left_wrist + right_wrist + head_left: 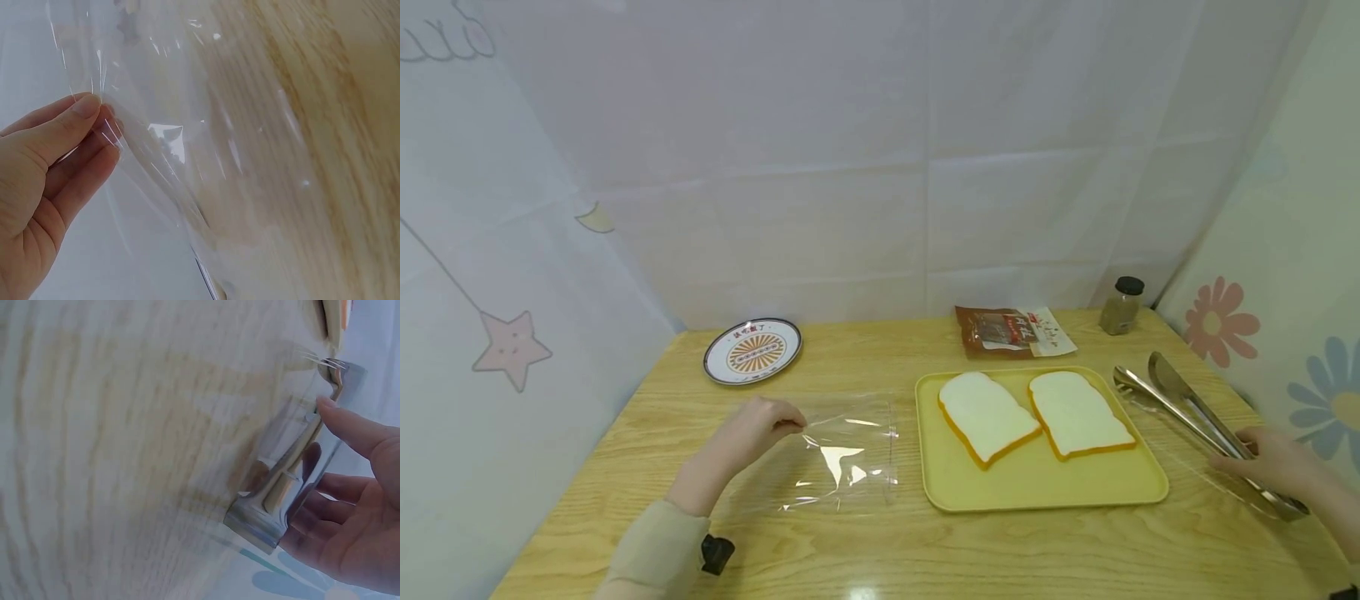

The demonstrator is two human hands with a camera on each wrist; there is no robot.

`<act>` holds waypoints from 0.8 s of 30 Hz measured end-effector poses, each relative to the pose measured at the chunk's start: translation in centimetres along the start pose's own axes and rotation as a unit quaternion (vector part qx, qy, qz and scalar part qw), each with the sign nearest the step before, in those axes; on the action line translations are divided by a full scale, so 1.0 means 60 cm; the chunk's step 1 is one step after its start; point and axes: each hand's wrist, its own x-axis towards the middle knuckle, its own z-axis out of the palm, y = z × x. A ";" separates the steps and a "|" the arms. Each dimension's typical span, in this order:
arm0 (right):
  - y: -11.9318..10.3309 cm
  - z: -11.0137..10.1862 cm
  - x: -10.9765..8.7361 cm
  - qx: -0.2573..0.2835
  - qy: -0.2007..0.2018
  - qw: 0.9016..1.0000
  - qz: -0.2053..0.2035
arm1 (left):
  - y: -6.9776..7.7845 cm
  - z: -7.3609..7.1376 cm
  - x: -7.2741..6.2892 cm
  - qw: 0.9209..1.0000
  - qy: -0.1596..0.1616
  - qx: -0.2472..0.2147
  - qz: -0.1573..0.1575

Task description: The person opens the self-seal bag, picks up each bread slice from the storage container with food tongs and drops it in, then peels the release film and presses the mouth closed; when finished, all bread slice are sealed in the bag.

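My left hand (pixel 758 435) pinches the edge of a clear plastic bag (pixel 850 467) between thumb and fingers. The bag lies partly raised over the wooden table, left of the tray. In the left wrist view, the thin film (pixel 165 140) hangs from the fingertips. At the far right, my right hand (pixel 1273 462) grips a pair of metal tongs (pixel 1180 415) near their joined end. Thumb on one side and fingers on the other, it holds the tongs (pixel 256 522) in the right wrist view, their forked tip pointing away from me.
A yellow tray (pixel 1037 492) between my hands bears two bread slices, one on the left (pixel 988 417) and one on the right (pixel 1078 414). Behind are a patterned plate (pixel 754 352), a brown-and-white food packet (pixel 1015 332) and a black-lidded jar (pixel 1122 308). Cloth-covered walls border the table.
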 end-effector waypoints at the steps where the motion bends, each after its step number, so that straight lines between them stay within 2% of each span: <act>1: -0.001 0.002 0.000 0.001 0.003 1.000 0.001 | 0.000 0.000 0.000 1.000 0.002 0.001 0.001; 8: -0.011 0.011 0.006 0.019 0.007 1.000 0.002 | 0.001 0.003 0.004 1.000 0.003 0.007 -0.006; 13: -0.019 0.014 0.008 0.004 0.017 1.000 -0.013 | 0.002 0.001 0.003 1.000 -0.005 0.011 -0.015; 18: -0.025 0.019 0.009 0.036 0.008 0.999 -0.023 | 0.001 0.001 0.004 1.000 -0.005 0.013 -0.018; 24: -0.030 0.021 0.007 0.054 0.006 0.999 -0.006 | 0.004 0.001 0.003 1.000 -0.005 0.018 -0.022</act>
